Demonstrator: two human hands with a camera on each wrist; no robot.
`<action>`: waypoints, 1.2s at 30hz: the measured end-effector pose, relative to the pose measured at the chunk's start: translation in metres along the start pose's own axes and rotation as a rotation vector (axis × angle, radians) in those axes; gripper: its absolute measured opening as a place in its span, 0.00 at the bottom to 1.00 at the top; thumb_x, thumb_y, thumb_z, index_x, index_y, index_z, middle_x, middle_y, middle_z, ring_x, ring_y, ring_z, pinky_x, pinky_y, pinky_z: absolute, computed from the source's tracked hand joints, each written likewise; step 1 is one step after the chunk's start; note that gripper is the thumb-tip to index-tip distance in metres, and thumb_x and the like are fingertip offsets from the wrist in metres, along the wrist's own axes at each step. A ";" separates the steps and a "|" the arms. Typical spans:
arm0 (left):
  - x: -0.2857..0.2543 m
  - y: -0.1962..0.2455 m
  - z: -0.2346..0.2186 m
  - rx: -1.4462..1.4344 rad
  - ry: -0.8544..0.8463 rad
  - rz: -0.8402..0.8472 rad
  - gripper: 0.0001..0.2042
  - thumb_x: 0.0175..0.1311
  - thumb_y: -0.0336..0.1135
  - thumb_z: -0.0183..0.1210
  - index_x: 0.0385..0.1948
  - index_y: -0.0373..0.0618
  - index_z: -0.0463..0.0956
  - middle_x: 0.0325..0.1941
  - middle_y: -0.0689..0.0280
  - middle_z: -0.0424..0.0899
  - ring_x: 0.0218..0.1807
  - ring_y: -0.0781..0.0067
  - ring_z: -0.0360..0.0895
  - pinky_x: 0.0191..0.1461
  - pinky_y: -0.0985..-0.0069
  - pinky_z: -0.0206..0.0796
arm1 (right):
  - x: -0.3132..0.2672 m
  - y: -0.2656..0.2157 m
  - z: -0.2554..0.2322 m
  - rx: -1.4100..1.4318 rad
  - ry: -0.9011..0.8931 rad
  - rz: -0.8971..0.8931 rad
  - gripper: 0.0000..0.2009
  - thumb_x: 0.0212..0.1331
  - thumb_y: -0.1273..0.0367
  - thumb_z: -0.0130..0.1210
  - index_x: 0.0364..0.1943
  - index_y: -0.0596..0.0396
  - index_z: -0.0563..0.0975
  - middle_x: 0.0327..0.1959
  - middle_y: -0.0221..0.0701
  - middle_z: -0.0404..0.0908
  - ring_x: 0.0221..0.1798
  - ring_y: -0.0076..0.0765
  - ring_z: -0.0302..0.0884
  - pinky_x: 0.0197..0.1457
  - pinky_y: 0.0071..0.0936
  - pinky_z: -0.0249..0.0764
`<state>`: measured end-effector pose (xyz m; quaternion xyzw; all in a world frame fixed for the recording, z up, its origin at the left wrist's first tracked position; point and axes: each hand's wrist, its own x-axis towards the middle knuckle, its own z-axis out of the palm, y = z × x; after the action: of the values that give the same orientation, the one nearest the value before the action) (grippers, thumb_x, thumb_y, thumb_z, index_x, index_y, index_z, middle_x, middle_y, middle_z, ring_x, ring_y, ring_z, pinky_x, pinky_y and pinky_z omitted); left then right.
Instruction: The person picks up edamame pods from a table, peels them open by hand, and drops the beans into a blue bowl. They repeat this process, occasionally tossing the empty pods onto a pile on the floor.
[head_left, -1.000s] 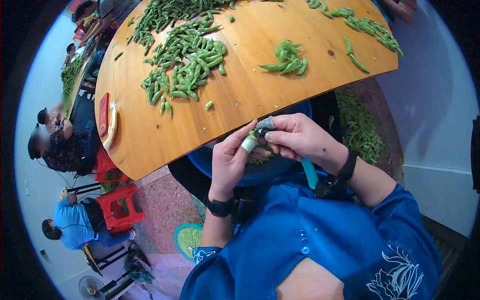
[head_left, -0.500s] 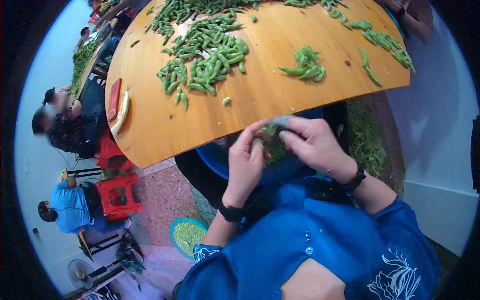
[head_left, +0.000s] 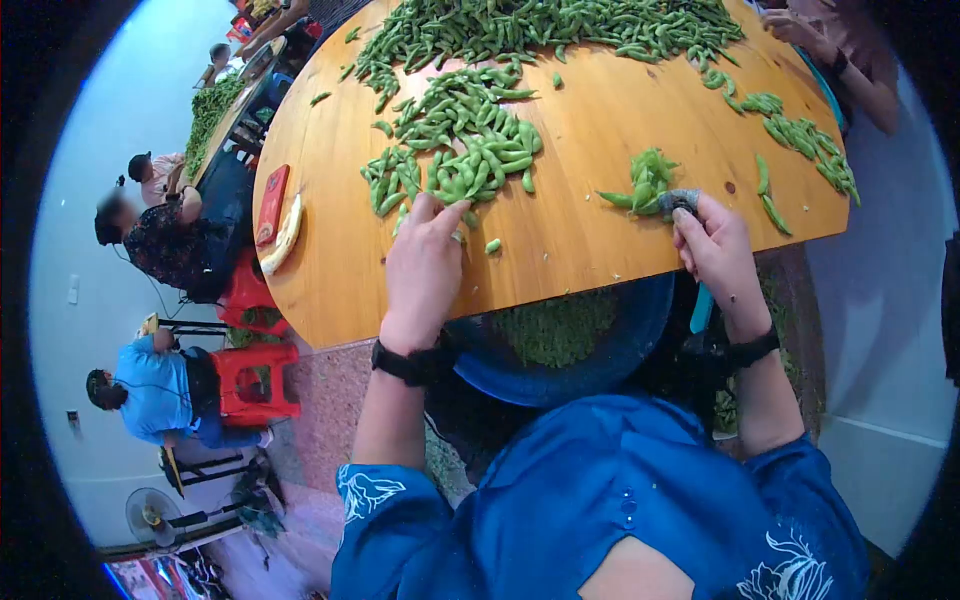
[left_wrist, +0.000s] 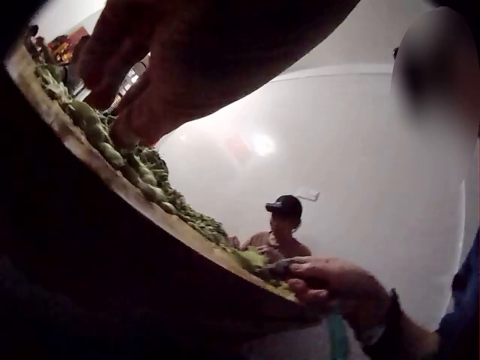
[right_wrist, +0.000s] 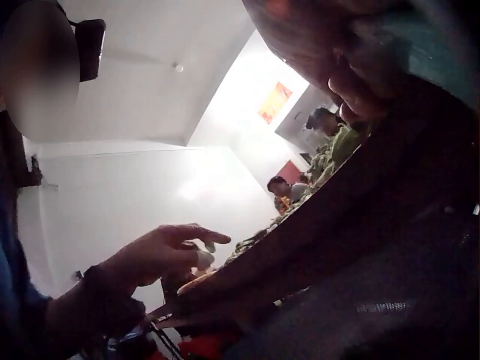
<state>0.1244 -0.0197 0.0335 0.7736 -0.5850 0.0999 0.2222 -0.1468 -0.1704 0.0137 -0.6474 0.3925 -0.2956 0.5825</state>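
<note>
My left hand (head_left: 425, 270) reaches over the near edge of a heap of green soybean pods (head_left: 480, 165), its fingertips down among the nearest pods. In the left wrist view its fingers (left_wrist: 135, 112) slant down onto pods at the table's edge. My right hand (head_left: 715, 250) grips a tool whose teal handle (head_left: 701, 310) sticks out below the palm; its working end is hidden. Grey wrapping (head_left: 680, 200) covers the right index finger. That fingertip is at a small pile of green pods and husks (head_left: 650, 180).
Below the wooden table (head_left: 570, 240) stands a blue tub (head_left: 640, 350) holding green bits. A red case (head_left: 271, 205) and a pale, banana-shaped object (head_left: 285, 238) lie at the left. More pods (head_left: 810, 145) line the right side. Another person's arm (head_left: 860, 80) is at the far right.
My hands were together over the tub, working on a green pod. They have parted: the left moved up to the pod heap, the right to the small pile. The head view has shifted.
</note>
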 end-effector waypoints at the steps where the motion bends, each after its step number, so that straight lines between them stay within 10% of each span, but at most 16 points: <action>1: 0.004 -0.003 0.003 0.008 -0.054 -0.030 0.13 0.53 0.24 0.55 0.42 0.45 0.78 0.39 0.59 0.75 0.40 0.56 0.76 0.43 0.64 0.69 | 0.000 -0.001 -0.001 0.028 -0.012 0.024 0.07 0.64 0.70 0.48 0.42 0.55 0.75 0.20 0.19 0.69 0.17 0.10 0.61 0.19 0.13 0.57; 11: -0.004 0.015 0.003 -0.015 -0.073 -0.029 0.10 0.56 0.26 0.55 0.39 0.45 0.77 0.38 0.60 0.77 0.37 0.55 0.78 0.38 0.65 0.70 | -0.018 -0.016 0.011 -0.032 -0.096 -0.031 0.13 0.64 0.70 0.46 0.51 0.56 0.75 0.21 0.20 0.71 0.18 0.12 0.65 0.20 0.13 0.62; 14: -0.018 0.043 0.004 -0.243 0.042 -0.037 0.08 0.64 0.27 0.52 0.41 0.44 0.77 0.38 0.61 0.80 0.26 0.66 0.76 0.30 0.74 0.68 | -0.029 -0.031 0.033 0.030 -0.226 -0.007 0.16 0.64 0.70 0.46 0.55 0.55 0.74 0.20 0.21 0.72 0.18 0.13 0.66 0.20 0.14 0.63; 17: -0.034 0.076 0.003 -1.037 -0.220 -0.344 0.14 0.69 0.27 0.49 0.53 0.43 0.74 0.36 0.72 0.77 0.27 0.88 0.70 0.29 0.89 0.64 | -0.035 -0.038 0.047 0.113 -0.383 0.019 0.11 0.65 0.69 0.46 0.46 0.57 0.77 0.20 0.21 0.72 0.17 0.13 0.66 0.20 0.14 0.63; 22: -0.051 0.085 0.016 -1.004 -0.172 -0.291 0.20 0.63 0.20 0.50 0.58 0.44 0.71 0.33 0.66 0.76 0.24 0.82 0.71 0.28 0.83 0.67 | -0.041 -0.037 0.052 0.153 -0.549 0.157 0.10 0.65 0.67 0.46 0.28 0.54 0.72 0.19 0.21 0.71 0.16 0.14 0.66 0.18 0.15 0.62; 30: -0.070 0.093 0.027 -0.672 -0.040 -0.054 0.27 0.53 0.15 0.51 0.58 0.44 0.70 0.31 0.59 0.75 0.32 0.69 0.76 0.37 0.76 0.69 | -0.055 -0.019 0.054 0.169 -0.533 0.184 0.09 0.65 0.68 0.47 0.28 0.54 0.74 0.18 0.18 0.70 0.17 0.12 0.64 0.19 0.14 0.60; 36: -0.086 0.095 0.036 -0.823 -0.068 -0.181 0.19 0.62 0.22 0.53 0.56 0.41 0.72 0.37 0.67 0.81 0.34 0.80 0.77 0.38 0.83 0.70 | -0.064 -0.003 0.064 0.327 -0.453 0.221 0.07 0.64 0.69 0.47 0.32 0.54 0.76 0.19 0.17 0.69 0.18 0.10 0.61 0.20 0.13 0.58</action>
<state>0.0053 0.0172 -0.0128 0.6717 -0.5126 -0.1874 0.5009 -0.1254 -0.0827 0.0125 -0.5478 0.2680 -0.1377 0.7805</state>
